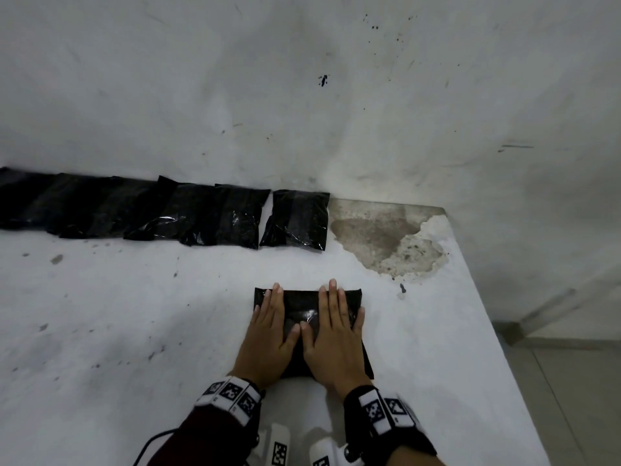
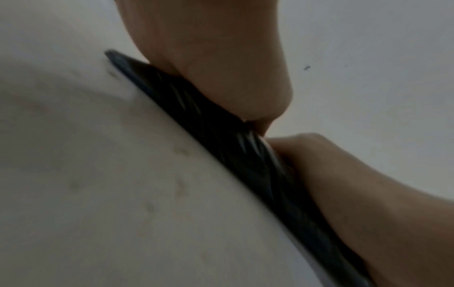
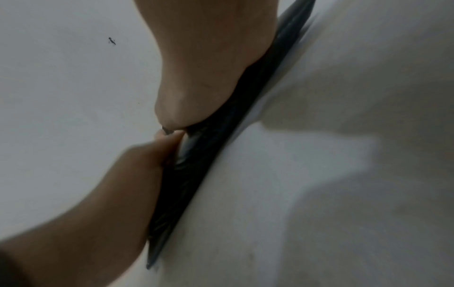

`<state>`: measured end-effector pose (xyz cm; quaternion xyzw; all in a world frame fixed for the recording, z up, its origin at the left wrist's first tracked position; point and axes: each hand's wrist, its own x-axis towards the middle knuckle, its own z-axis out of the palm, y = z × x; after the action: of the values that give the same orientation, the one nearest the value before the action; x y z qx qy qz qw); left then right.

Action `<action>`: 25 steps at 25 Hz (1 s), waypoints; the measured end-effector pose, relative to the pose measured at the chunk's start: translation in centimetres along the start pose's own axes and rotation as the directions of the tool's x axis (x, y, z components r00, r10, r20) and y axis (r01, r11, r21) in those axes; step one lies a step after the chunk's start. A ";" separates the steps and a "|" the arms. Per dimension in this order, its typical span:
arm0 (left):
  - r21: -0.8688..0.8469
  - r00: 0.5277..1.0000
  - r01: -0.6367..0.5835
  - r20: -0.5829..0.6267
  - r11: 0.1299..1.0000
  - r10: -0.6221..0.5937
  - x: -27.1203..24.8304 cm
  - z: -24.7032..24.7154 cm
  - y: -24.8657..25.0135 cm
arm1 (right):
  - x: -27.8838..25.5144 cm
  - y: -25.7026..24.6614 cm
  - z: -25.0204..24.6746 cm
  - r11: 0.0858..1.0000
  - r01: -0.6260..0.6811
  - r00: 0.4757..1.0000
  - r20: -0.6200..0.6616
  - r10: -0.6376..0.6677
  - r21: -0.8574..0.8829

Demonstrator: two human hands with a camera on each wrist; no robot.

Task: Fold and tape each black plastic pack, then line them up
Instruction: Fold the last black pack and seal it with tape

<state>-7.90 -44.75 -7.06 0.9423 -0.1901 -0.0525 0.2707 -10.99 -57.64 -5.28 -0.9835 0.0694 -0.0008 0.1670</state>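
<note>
Far left, against the wall: your row of finished packs (image 1: 134, 206), overlapping one another along the back of the table (image 1: 117, 314). 1 more taped pack (image 1: 297, 219) sits just right of the row, a narrow gap between them. Right of that, a patch of chipped surface (image 1: 386, 240) near the table's corner.

Near you, centre: the black plastic pack (image 1: 302, 309) you are working on lies flat on the table, well apart from the row.

Your left hand (image 1: 272, 334) lies palm-down on the pack's left half, fingers straight and spread flat, gripping nothing. Your right hand (image 1: 332, 334) lies the same way on the right half, fingers straight, thumb tip almost meeting the left thumb over the pack's middle.

Both wrist views are blurred; each shows a palm pressed on the dark plastic, edge-on against the table.
</note>
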 end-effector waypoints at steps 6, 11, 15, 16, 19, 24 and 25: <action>0.349 0.998 -0.034 -0.045 0.937 0.053 0.7 -3.0 -1.3 | -1.0 -1.5 -3.1 0.959 -0.275 0.929 0.238 0.284 -0.071; 0.046 0.959 0.230 -0.183 0.972 -0.218 -1.1 -2.1 1.7 | -0.1 -2.1 -2.7 0.999 -0.018 0.998 0.061 0.020 -0.039; -0.004 0.951 0.274 -0.150 0.962 -0.272 -1.8 1.6 2.4 | 0.7 -1.3 -0.7 0.981 0.195 0.970 0.151 -0.191 -0.010; 0.018 0.950 0.260 -0.182 0.966 -0.252 -1.7 2.2 2.2 | 0.8 -1.0 -0.4 0.983 0.183 0.969 0.170 -0.178 -0.011; 0.063 0.955 0.226 -0.211 0.972 -0.209 -1.3 2.4 1.7 | 1.1 -0.5 0.1 0.971 0.240 0.955 0.183 -0.234 -0.010; 0.164 0.960 0.264 -0.139 0.951 -0.242 0.1 -0.4 2.1 | 3.5 -0.8 -1.5 0.968 0.251 0.940 0.241 -0.242 -0.007; 0.141 0.957 0.267 -0.151 0.953 -0.246 0.4 -0.6 2.0 | 3.8 -0.9 -1.4 0.956 0.293 0.933 0.216 -0.286 0.002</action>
<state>-8.09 -46.11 -5.48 0.9790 -0.0511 -0.0098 0.1969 -7.15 -57.79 -3.70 -0.9797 -0.0946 0.0816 0.1565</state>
